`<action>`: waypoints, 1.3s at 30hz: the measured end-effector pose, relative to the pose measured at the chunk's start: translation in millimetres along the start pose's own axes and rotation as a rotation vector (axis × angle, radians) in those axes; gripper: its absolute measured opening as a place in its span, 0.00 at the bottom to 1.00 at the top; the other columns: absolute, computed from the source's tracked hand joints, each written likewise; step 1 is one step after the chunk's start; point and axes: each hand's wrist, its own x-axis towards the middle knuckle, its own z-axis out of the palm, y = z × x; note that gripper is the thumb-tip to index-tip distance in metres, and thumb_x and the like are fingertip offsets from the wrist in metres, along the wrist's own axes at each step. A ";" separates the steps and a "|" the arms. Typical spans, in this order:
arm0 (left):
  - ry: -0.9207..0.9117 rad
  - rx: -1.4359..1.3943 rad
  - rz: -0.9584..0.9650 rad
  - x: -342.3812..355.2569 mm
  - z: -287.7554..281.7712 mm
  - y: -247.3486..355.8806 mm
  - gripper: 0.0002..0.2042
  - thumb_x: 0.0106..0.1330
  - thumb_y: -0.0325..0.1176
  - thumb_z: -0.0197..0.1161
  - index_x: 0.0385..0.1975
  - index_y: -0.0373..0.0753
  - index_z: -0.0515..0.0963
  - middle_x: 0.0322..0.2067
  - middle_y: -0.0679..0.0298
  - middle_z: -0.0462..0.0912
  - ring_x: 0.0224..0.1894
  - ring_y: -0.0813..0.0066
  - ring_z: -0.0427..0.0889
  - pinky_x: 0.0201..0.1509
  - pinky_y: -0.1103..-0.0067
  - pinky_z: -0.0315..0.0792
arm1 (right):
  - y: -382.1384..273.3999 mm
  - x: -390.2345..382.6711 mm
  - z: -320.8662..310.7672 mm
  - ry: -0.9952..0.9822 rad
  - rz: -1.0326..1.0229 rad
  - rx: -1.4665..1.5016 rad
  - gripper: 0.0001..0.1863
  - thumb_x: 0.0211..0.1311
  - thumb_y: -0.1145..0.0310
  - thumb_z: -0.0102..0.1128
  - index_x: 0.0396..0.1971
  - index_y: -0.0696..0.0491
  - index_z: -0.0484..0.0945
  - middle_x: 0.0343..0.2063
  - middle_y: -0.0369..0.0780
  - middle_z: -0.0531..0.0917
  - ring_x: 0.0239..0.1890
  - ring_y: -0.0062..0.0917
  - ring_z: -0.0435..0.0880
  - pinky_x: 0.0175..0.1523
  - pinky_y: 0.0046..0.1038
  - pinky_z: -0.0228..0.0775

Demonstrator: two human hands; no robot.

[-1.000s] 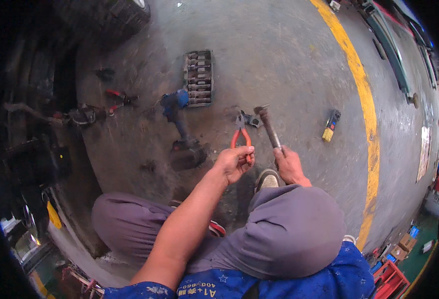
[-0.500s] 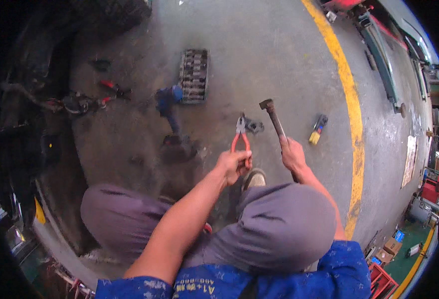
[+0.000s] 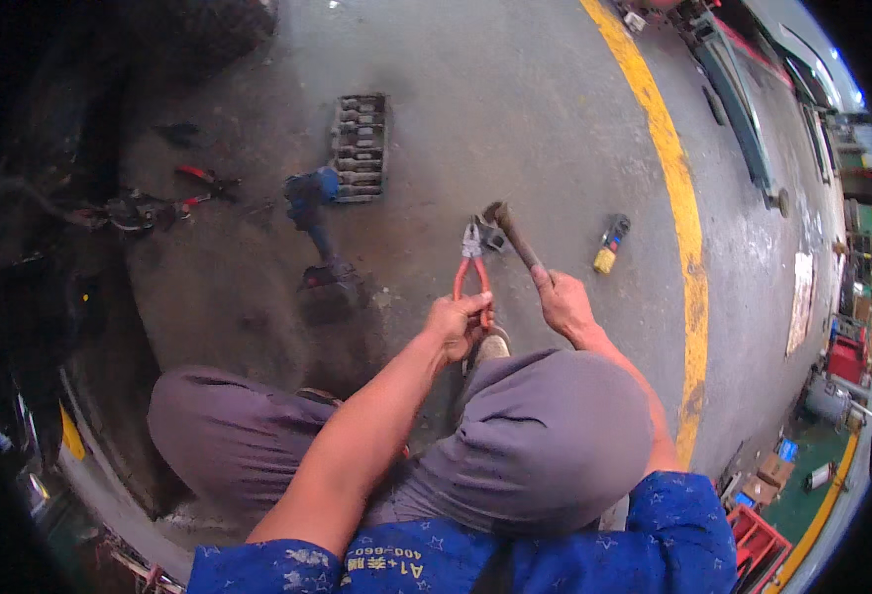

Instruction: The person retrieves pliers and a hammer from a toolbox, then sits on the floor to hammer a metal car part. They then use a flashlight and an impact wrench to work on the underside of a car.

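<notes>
My left hand (image 3: 459, 325) is closed round the red handles of a pair of pliers (image 3: 471, 259), whose metal jaws point away from me. At the jaws is a small dark metal part (image 3: 492, 237); whether the jaws grip it I cannot tell. My right hand (image 3: 564, 303) grasps a hammer (image 3: 521, 241) by its shaft. The hammer's head is close to the dark part, just right of the pliers' tips. Whether it touches the part is unclear.
Left of my hands a blue cordless power tool (image 3: 311, 213) lies by a tray of sockets (image 3: 359, 148). Red-handled pliers (image 3: 201, 181) lie farther left. To the right are a yellow-and-black object (image 3: 611, 244) and a yellow floor line (image 3: 688, 233). My knee (image 3: 564, 436) rises beneath my right arm.
The hammer has come down and left, its head now beside the dark part and pliers' tips. My left hand keeps its hold on the pliers. The whole view has shifted slightly.
</notes>
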 end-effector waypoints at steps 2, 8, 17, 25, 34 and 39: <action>-0.002 0.095 0.014 -1.6 5.7 -4.3 0.06 0.66 0.29 0.64 0.33 0.33 0.76 0.28 0.61 0.78 0.28 0.73 0.78 0.31 0.77 0.74 | -4.7 -9.0 -19.7 0.166 -0.116 0.173 0.26 0.73 0.51 0.44 0.24 0.58 0.72 0.23 0.50 0.79 0.27 0.45 0.78 0.35 0.40 0.71; 0.034 0.062 0.004 -3.6 -0.6 -17.1 0.07 0.66 0.29 0.65 0.32 0.33 0.76 0.30 0.60 0.79 0.28 0.73 0.78 0.31 0.76 0.76 | 31.2 -9.0 34.5 0.372 -0.311 0.421 0.25 0.71 0.48 0.48 0.26 0.56 0.72 0.21 0.47 0.74 0.23 0.39 0.74 0.30 0.36 0.68; 0.078 0.230 0.080 3.1 -5.2 -24.3 0.09 0.64 0.26 0.66 0.25 0.34 0.73 0.25 0.58 0.78 0.23 0.68 0.78 0.29 0.73 0.76 | 41.7 -3.3 30.1 0.241 0.274 0.611 0.32 0.70 0.41 0.47 0.24 0.60 0.74 0.20 0.47 0.77 0.22 0.35 0.77 0.29 0.37 0.67; 0.081 0.336 0.051 3.9 -22.9 -39.5 0.11 0.63 0.28 0.68 0.24 0.36 0.72 0.25 0.59 0.79 0.22 0.69 0.78 0.27 0.72 0.76 | 58.1 -12.5 56.8 -0.032 0.195 -0.090 0.35 0.70 0.40 0.44 0.34 0.63 0.79 0.34 0.60 0.81 0.40 0.59 0.79 0.45 0.50 0.71; 0.030 0.100 0.089 -4.2 -17.1 -21.0 0.12 0.65 0.28 0.67 0.25 0.37 0.69 0.27 0.59 0.80 0.26 0.70 0.81 0.30 0.73 0.80 | 29.3 33.6 7.8 -0.145 0.496 0.735 0.38 0.70 0.37 0.40 0.32 0.63 0.79 0.26 0.55 0.83 0.32 0.55 0.81 0.40 0.47 0.72; 0.003 0.122 0.158 -15.9 -25.6 6.6 0.15 0.66 0.28 0.66 0.24 0.42 0.64 0.32 0.58 0.78 0.31 0.70 0.80 0.32 0.74 0.78 | 57.3 61.0 26.1 0.138 0.253 -0.330 0.32 0.69 0.41 0.47 0.48 0.59 0.77 0.30 0.49 0.84 0.35 0.49 0.82 0.50 0.40 0.74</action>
